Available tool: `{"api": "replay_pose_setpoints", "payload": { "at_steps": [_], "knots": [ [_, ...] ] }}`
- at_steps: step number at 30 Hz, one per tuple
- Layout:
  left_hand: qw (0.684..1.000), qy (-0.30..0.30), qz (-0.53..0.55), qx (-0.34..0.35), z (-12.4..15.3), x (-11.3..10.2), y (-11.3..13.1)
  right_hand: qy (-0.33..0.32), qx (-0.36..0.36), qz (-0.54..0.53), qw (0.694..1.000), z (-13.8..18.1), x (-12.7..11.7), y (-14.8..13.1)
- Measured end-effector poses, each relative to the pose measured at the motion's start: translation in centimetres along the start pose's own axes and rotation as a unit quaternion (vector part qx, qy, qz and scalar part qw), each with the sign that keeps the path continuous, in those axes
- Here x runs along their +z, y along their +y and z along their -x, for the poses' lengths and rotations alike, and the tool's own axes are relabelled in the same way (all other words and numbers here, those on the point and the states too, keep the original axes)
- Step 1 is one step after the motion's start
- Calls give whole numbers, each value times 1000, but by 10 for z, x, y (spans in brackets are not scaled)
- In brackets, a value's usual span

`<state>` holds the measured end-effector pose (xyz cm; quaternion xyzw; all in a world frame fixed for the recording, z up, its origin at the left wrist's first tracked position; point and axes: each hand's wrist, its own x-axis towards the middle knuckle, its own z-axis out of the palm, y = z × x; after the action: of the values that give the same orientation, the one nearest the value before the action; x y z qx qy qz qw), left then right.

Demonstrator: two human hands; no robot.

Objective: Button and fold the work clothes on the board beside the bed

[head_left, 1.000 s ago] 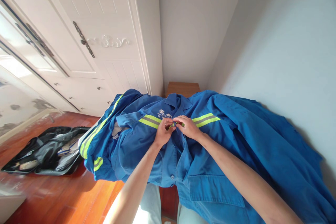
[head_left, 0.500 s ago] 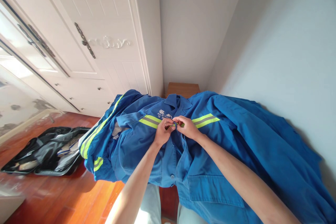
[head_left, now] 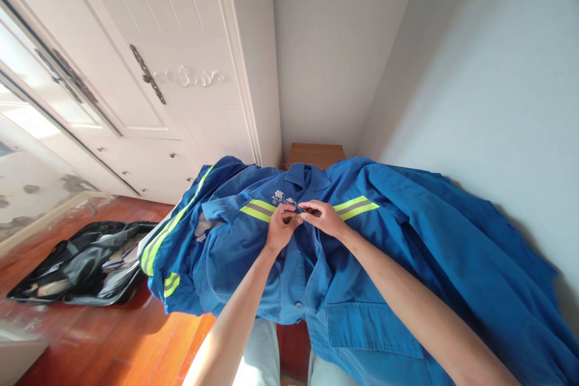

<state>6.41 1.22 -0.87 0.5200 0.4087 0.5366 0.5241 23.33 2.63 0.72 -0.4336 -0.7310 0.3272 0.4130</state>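
"Where was the blue work jacket (head_left: pixel 339 283)?"
"Spread out at six o'clock from centre."
"And the grip?"
"Left hand (head_left: pixel 283 226) and right hand (head_left: pixel 324 218) both pinched its front placket (head_left: pixel 296 274)."
"Beyond?"
"An open suitcase (head_left: pixel 93 300) lay at eight o'clock; a wardrobe (head_left: pixel 190 30) stood at ten."

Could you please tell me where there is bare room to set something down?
Bare floor stretches between the open suitcase, the blue jacket and the left forearm. The jacket's front is crowded, left hand and right hand pinching it.
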Motion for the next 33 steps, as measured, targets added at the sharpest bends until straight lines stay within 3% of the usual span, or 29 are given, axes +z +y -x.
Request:
{"api": "replay_pose_setpoints", "payload": {
  "at_steps": [8, 19, 33],
  "knots": [
    [1000, -17, 1, 5, 0, -1, -2, -9, -28, 24, 999, -2, -3, 1],
    [1000, -2, 5, 28, -4, 0, -4, 8, -97, 160, 982, 1, 10, -6],
    [995, 16, 98, -31, -7, -1, 1, -18, -63, 41, 997, 4, 0, -8]
  ]
}}
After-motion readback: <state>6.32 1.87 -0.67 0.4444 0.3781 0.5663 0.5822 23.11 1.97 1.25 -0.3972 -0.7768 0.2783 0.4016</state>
